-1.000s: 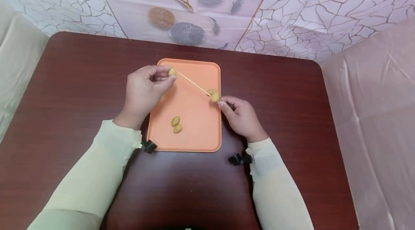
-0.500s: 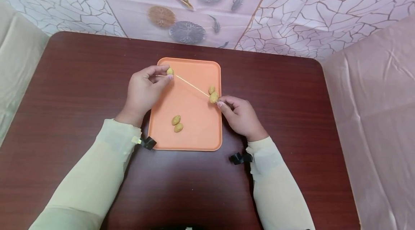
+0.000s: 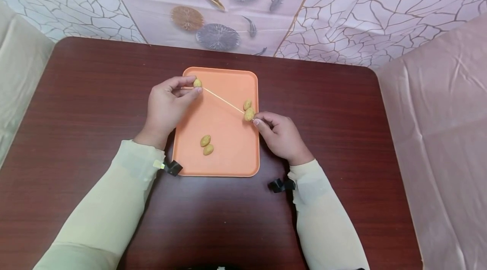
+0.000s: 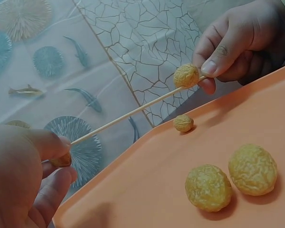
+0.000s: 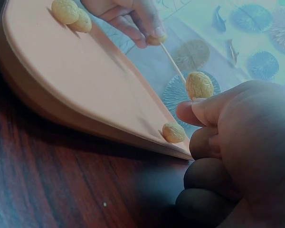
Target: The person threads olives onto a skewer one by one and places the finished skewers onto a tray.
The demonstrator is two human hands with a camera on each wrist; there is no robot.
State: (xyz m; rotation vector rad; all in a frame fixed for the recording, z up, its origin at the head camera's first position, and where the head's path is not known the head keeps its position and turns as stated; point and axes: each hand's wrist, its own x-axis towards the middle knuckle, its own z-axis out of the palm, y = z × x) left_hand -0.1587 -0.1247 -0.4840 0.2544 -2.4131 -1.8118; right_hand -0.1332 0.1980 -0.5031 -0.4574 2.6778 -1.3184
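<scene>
A thin wooden skewer slants between both hands, above the orange tray. My left hand pinches a small wrinkled yellow ball, like a baby potato, at the skewer's upper left end. A short pale length shows beyond this ball, among the left fingers. My right hand pinches the skewer's other end between thumb and forefinger. Just beside those fingertips, a second wrinkled ball sits on the skewer. In the left wrist view, the left ball is mostly covered by fingers.
Two loose yellow balls lie side by side on the tray's near left part. Another ball rests by the tray's right edge. The dark wooden table meets a patterned cloth at the back.
Both hands and the skewer have shifted slightly left in the head view. A pale length now shows left of the left-hand ball, where none was visible a second ago.
</scene>
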